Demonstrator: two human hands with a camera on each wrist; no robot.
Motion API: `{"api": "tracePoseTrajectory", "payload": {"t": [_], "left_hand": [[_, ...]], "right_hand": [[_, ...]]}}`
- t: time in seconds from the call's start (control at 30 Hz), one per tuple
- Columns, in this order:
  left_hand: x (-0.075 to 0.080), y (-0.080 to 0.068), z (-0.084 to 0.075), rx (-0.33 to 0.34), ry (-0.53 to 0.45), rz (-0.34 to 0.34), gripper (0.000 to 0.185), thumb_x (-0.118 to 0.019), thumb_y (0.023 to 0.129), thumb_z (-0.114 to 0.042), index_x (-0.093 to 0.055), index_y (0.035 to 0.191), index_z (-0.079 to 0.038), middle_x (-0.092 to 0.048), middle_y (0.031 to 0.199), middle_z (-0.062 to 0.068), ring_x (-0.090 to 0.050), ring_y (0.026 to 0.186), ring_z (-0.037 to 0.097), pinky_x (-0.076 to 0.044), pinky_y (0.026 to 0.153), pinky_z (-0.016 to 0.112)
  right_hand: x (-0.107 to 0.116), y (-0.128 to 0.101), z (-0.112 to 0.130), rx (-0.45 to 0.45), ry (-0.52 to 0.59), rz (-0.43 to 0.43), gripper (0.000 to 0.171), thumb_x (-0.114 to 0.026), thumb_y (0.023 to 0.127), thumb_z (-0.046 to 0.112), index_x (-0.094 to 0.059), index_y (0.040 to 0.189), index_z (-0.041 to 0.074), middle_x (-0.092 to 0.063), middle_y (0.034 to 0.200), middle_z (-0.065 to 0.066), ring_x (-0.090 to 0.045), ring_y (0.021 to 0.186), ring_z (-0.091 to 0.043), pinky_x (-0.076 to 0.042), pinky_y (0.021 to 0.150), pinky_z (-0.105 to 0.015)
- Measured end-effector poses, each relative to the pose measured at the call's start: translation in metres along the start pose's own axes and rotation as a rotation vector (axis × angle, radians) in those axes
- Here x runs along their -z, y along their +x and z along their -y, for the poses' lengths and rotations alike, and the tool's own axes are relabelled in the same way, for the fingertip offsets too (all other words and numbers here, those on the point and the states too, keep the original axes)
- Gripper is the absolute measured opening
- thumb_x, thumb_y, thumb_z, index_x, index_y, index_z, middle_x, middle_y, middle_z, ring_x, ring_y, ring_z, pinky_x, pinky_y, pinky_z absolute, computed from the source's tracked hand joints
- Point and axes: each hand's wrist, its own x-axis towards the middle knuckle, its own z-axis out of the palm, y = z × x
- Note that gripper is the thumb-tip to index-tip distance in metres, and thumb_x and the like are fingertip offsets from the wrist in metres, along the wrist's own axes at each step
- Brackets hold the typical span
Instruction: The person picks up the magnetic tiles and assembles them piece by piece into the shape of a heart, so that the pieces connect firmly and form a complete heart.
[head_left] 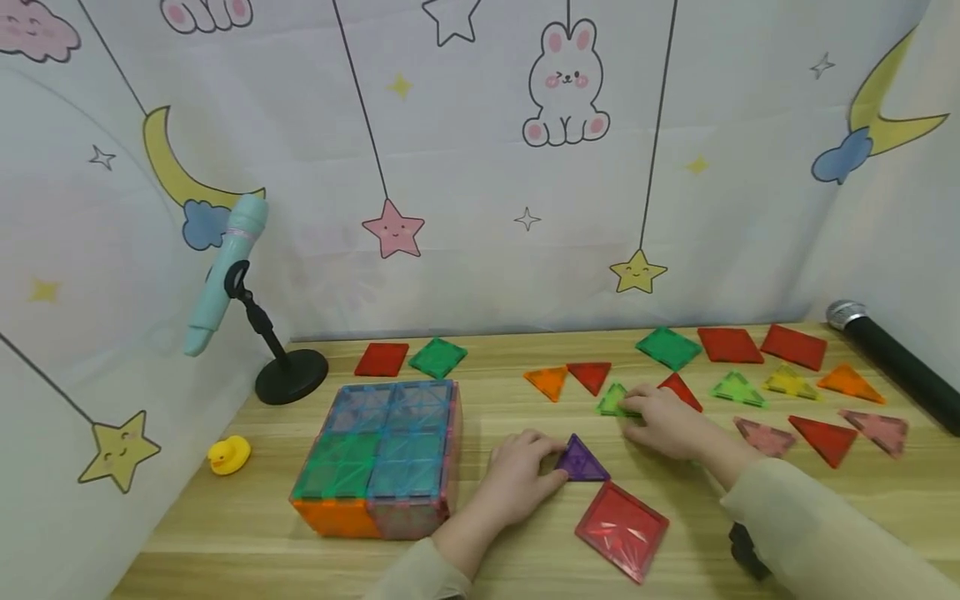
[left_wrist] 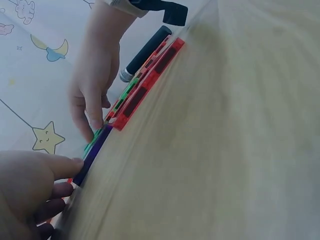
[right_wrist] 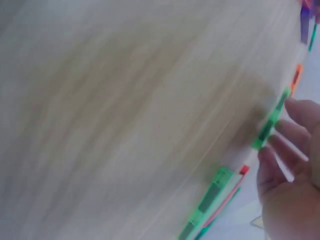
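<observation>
While the purple triangle tile (head_left: 581, 461) lies flat on the wooden table (head_left: 247, 517), the left hand (head_left: 517, 475) pinches its near corner and the right hand (head_left: 663, 421) curls its fingers over a green triangle tile (head_left: 613, 402); both seem mid-pickup, likely bound for the tile box (head_left: 378, 454), needing a clean lift

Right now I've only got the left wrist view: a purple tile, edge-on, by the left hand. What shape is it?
Observer: It's a triangle. The left hand pinches the left corner of the purple triangle.
Operator: What's the right hand on?
Observer: The right hand has its fingertips on a green triangle, which it partly covers.
Operator: Anything built yet?
Observer: Yes, a low box of tiles stands to the left of the left hand.
</observation>
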Motion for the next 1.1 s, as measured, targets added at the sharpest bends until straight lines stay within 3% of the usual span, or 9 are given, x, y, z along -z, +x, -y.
{"api": "tracePoseTrajectory", "payload": {"t": [0.17, 0.3, 0.4, 0.5, 0.6, 0.73, 0.9, 1.1], "left_hand": [[-0.001, 0.002, -0.001, 0.027, 0.043, -0.044, 0.025, -0.064, 0.089, -0.021, -0.068, 0.113, -0.019, -0.059, 0.107, -0.002, -0.05, 0.095, 0.018, -0.033, 0.075, 0.033], [-0.002, 0.002, -0.002, 0.071, 0.063, -0.084, 0.024, -0.062, 0.089, -0.015, -0.068, 0.112, -0.016, -0.059, 0.107, 0.001, -0.05, 0.093, 0.02, -0.034, 0.074, 0.033], [-0.002, 0.002, -0.003, 0.084, 0.082, -0.074, 0.03, -0.063, 0.089, -0.023, -0.066, 0.117, -0.016, -0.059, 0.111, 0.002, -0.05, 0.097, 0.021, -0.035, 0.077, 0.036], [-0.002, 0.001, -0.005, 0.073, 0.118, -0.044, 0.041, -0.065, 0.087, -0.037, -0.062, 0.124, -0.019, -0.057, 0.116, 0.0, -0.048, 0.103, 0.022, -0.035, 0.079, 0.038], [-0.003, 0.001, -0.007, 0.063, 0.163, -0.02, 0.044, -0.066, 0.086, -0.041, -0.061, 0.125, -0.022, -0.056, 0.119, -0.002, -0.047, 0.105, 0.021, -0.035, 0.079, 0.039], [-0.004, 0.003, -0.009, 0.089, 0.171, -0.013, 0.039, -0.066, 0.086, -0.034, -0.063, 0.123, -0.023, -0.056, 0.119, -0.004, -0.047, 0.104, 0.019, -0.034, 0.079, 0.039], [-0.005, 0.004, -0.01, 0.128, 0.132, -0.022, 0.038, -0.066, 0.084, -0.039, -0.065, 0.119, -0.022, -0.057, 0.118, -0.004, -0.048, 0.105, 0.02, -0.033, 0.082, 0.042], [-0.005, 0.004, -0.006, 0.141, 0.109, -0.054, 0.047, -0.072, 0.078, -0.047, -0.064, 0.115, -0.021, -0.058, 0.115, -0.002, -0.047, 0.104, 0.021, -0.032, 0.084, 0.045]], "right_hand": [[0.0, -0.001, 0.002, 0.153, 0.07, 0.086, 0.011, -0.063, 0.088, 0.012, -0.069, 0.098, 0.011, -0.061, 0.108, -0.006, -0.057, 0.101, -0.028, -0.046, 0.085, -0.045], [-0.006, 0.002, 0.014, 0.281, 0.15, 0.168, 0.017, -0.059, 0.092, 0.015, -0.069, 0.105, 0.012, -0.062, 0.112, -0.002, -0.057, 0.107, -0.025, -0.045, 0.089, -0.044], [-0.008, 0.005, 0.02, 0.241, 0.218, 0.177, 0.026, -0.056, 0.094, 0.015, -0.065, 0.117, 0.008, -0.061, 0.119, -0.006, -0.055, 0.111, -0.027, -0.044, 0.091, -0.046], [-0.003, 0.013, 0.017, 0.133, 0.241, 0.134, 0.033, -0.054, 0.094, 0.012, -0.057, 0.125, 0.002, -0.057, 0.124, -0.014, -0.055, 0.112, -0.033, -0.044, 0.09, -0.049], [0.003, 0.026, 0.007, 0.048, 0.158, 0.109, 0.042, -0.052, 0.093, 0.009, -0.048, 0.133, -0.002, -0.05, 0.132, -0.021, -0.048, 0.119, -0.038, -0.039, 0.095, -0.052], [0.005, 0.038, -0.004, 0.014, 0.02, 0.135, 0.05, -0.052, 0.09, 0.007, -0.041, 0.137, -0.005, -0.039, 0.14, -0.026, -0.035, 0.128, -0.044, -0.028, 0.102, -0.056], [0.006, 0.035, -0.006, 0.071, -0.057, 0.15, 0.034, -0.05, 0.091, 0.004, -0.057, 0.123, -0.004, -0.054, 0.124, -0.021, -0.046, 0.118, -0.041, -0.035, 0.098, -0.054], [0.01, 0.012, 0.0, 0.146, 0.1, 0.192, 0.018, -0.053, 0.092, 0.005, -0.068, 0.1, 0.01, -0.06, 0.104, -0.001, -0.058, 0.096, -0.023, -0.048, 0.082, -0.041]]}}
